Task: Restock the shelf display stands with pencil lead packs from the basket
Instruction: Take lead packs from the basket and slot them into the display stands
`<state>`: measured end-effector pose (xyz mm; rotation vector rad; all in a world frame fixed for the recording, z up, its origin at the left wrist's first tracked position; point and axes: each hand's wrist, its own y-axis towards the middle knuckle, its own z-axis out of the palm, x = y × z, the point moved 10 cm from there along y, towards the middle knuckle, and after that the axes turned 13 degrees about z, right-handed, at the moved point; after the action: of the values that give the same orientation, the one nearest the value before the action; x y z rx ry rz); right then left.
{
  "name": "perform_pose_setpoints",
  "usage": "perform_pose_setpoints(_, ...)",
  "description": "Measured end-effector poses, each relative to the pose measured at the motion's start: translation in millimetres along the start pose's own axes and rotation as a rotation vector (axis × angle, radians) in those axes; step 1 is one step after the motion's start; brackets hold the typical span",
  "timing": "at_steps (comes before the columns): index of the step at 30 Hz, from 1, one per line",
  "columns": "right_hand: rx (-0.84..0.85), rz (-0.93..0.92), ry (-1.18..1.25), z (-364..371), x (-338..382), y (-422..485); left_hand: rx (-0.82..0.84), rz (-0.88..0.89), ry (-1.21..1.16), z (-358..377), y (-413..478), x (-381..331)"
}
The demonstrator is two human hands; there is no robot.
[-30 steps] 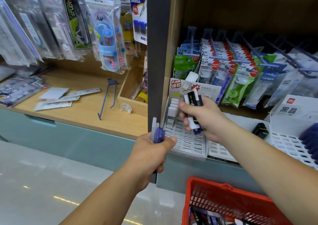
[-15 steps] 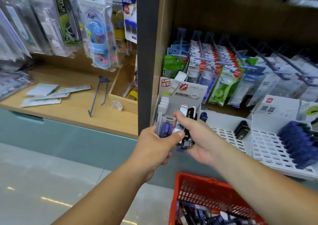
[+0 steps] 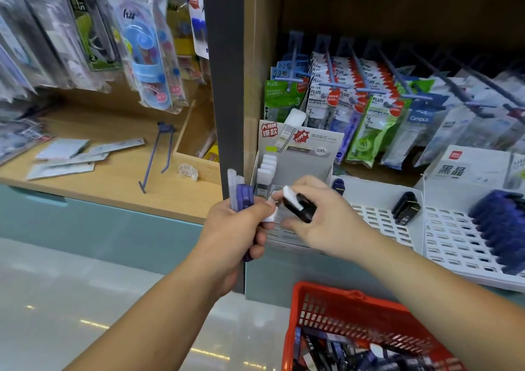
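Head view: just in front of the grey display stand (image 3: 301, 155), the left hand (image 3: 235, 228) is clenched around a bunch of purple and clear lead packs (image 3: 241, 197), held upright. The right hand (image 3: 326, 220) pinches one black-and-white pack (image 3: 298, 204), tilted over the stand's slotted tray. The red basket (image 3: 321, 308) sits below the stand.

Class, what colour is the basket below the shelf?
The basket is red, best seen in the head view.
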<state>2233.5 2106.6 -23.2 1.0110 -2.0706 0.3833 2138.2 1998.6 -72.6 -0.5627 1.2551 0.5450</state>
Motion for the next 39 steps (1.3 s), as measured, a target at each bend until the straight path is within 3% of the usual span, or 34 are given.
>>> perform_pose_setpoints(3,-0.117,-0.158,-0.208,-1.7,15.5,-3.4,0.039,-0.027,-0.03,2.5,-2.5,-3.2)
perform_pose_setpoints(5,-0.168,-0.191,-0.213,-2.0,18.8,-1.8,0.046,-0.039,-0.068,2.6,-3.6,-5.1)
perform_pose_setpoints(10,-0.267,0.226,0.182,-8.7,-16.5,15.9,0.04,-0.084,0.034,-11.2,-3.6,4.7)
perform_pose_setpoints(16,-0.309,0.42,0.518,-2.0,-32.4,28.0,0.199,-0.18,0.135,-10.2,-12.4,19.2)
perform_pose_setpoints(33,-0.23,0.45,0.367,14.9,-41.3,42.8,0.158,-0.167,0.144,-25.0,-5.5,22.1)
perform_pose_setpoints(39,-0.273,0.479,0.576,6.5,-43.4,39.8,0.126,-0.146,0.132,-27.1,-2.0,19.3)
